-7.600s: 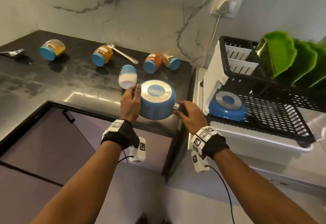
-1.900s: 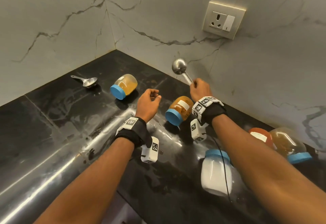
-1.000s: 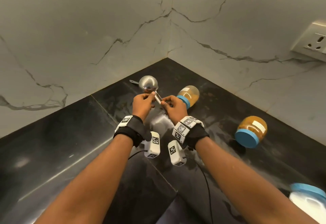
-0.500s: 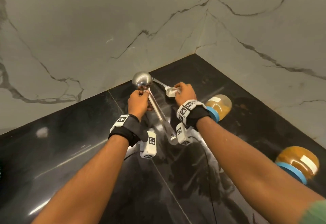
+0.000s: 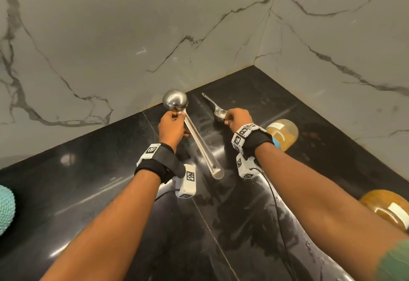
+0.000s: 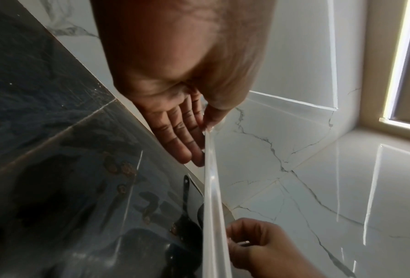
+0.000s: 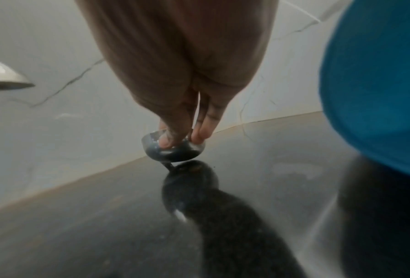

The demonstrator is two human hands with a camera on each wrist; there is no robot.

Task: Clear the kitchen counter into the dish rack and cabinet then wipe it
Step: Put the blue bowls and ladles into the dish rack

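Much of the right wrist view is blurred, and a large blue shape at its right edge cannot be identified from that view alone. In the head view a knitted teal object (image 5: 5, 208) is cut off by the left edge, and an amber jar (image 5: 390, 211) is partly hidden behind the right forearm. A second amber jar (image 5: 284, 133) is half covered by the right wrist strap.

The steel ladle (image 5: 176, 101) is held above the black counter (image 5: 66, 192), its polished round bowl up near the marble wall and its long flat handle slanting down toward the wrists. The left hand (image 5: 171, 129) is closed in a grip on the handle just below the bowl. The small steel measuring spoon (image 5: 218, 113) is pinched at its bowl by the right hand (image 5: 239, 119), thumb inside the rim, near the counter's corner.
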